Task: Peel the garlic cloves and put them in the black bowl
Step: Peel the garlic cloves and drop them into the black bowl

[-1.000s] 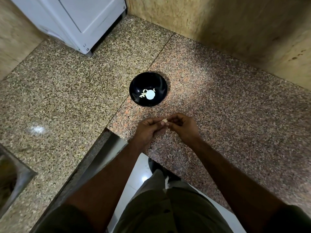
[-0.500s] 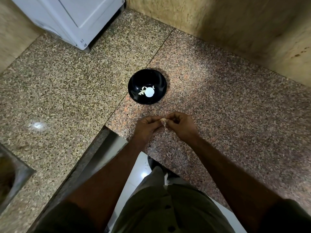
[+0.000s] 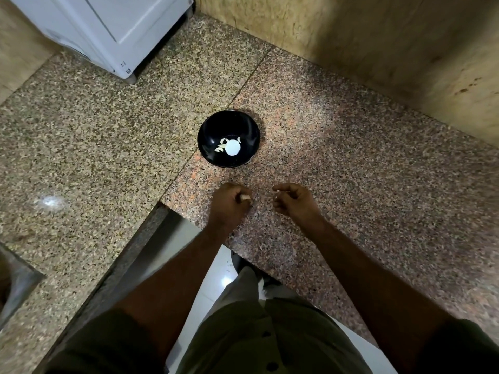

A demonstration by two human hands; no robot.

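The black bowl [image 3: 208, 133] stands on the granite counter [image 3: 351, 163] ahead of my hands, with several pale peeled garlic cloves [image 3: 219, 148] beside a bright glare spot on its bottom. My left hand [image 3: 229, 202] hovers just below the bowl and pinches a pale garlic clove [image 3: 245, 197] between thumb and curled fingers. My right hand [image 3: 293, 199] is a short gap to the right, its fingers curled; a small pale scrap, likely garlic skin [image 3: 276, 196], shows at its fingertips.
A white appliance [image 3: 116, 31] stands at the back left against the counter. Tan stone walls [image 3: 378, 36] close off the back and right. The counter's inner corner edge [image 3: 162, 209] drops to the floor beside my left wrist. A sink edge [image 3: 16, 276] shows at far left.
My hands, joined on the clove before, have pulled apart. The clove stays in my left hand and my right hand has moved right.
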